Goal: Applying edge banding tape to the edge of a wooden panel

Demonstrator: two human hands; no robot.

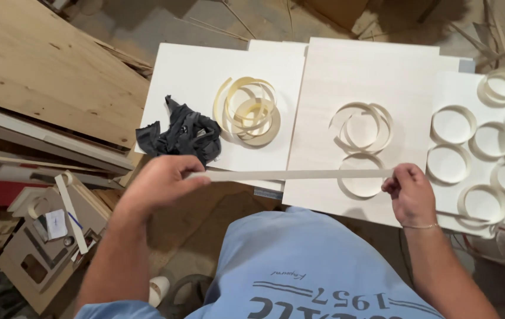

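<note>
A long pale strip of edge banding is stretched flat between both hands, just above the near edge of the white boards. My left hand pinches its left end. My right hand pinches its right end; a thin bracelet sits on that wrist. Under the strip lies a curled loop of the same banding on the middle board.
A dark grey rag and a cream coil of banding lie on the left board. Several curled loops cover the right board. Plywood sheets and scrap pieces fill the left; a small cup stands on the floor.
</note>
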